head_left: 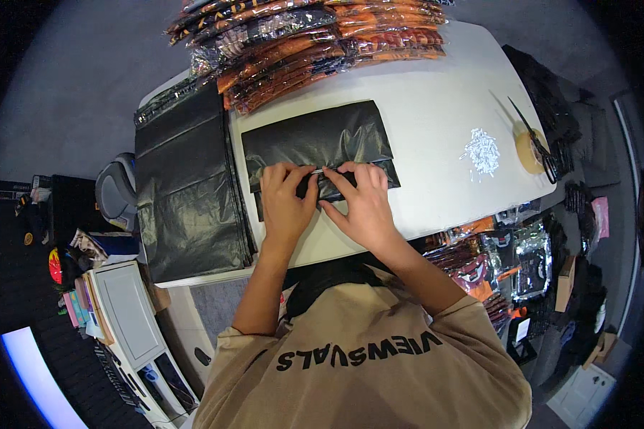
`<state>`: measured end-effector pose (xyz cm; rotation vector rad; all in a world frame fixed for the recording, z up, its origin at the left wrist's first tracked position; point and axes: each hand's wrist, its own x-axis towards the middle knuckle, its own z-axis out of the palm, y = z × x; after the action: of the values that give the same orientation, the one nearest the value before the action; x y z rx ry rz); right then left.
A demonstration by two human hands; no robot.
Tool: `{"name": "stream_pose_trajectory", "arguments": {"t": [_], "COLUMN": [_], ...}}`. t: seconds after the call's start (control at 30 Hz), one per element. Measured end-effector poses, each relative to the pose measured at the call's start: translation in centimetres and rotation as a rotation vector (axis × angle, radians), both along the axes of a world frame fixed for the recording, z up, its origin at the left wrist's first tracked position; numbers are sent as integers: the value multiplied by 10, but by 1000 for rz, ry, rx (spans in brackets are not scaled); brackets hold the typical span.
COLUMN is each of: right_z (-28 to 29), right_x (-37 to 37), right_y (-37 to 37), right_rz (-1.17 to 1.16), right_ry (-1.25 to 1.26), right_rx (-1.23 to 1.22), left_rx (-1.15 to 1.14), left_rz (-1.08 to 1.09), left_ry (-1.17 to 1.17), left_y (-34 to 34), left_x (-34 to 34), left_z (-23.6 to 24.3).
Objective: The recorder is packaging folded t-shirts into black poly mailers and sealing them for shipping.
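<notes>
Both hands, left (286, 196) and right (361, 200), pinch what seems a strip on the black bag (315, 139), fingers curled.

left hand (285, 194) + right hand (361, 200) | pinching black plastic bag (315, 139) | white table (436, 107)

The person wears a loose tan short-sleeved T-shirt (365, 365) with black block lettering across it, forearms bare.

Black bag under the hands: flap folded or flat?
Folded: both hands press the black bag's lower edge, turned over along a strip.
</notes>
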<state>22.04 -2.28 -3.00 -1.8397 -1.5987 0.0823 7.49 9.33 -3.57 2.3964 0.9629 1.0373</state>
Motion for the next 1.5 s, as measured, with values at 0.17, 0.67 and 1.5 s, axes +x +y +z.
{"name": "stream_pose_trajectory", "arguments": {"t": [0.17, 0.67, 1.5], "right_z": [-2, -8, -3], "right_x": [1, 2, 2], "right_y": [-1, 1, 0], "right_rz": [10, -29, 2], "right_ry": [4, 39, 3], "right_rx": [-9, 22, 2], "left_rx": [-18, 42, 34], "left_rz": [-19, -29, -29], "left_ry": [21, 43, 4], "left_y": [3, 3, 7], "left_x": [-2, -2, -7], "left_z": [-6, -6, -9]}}
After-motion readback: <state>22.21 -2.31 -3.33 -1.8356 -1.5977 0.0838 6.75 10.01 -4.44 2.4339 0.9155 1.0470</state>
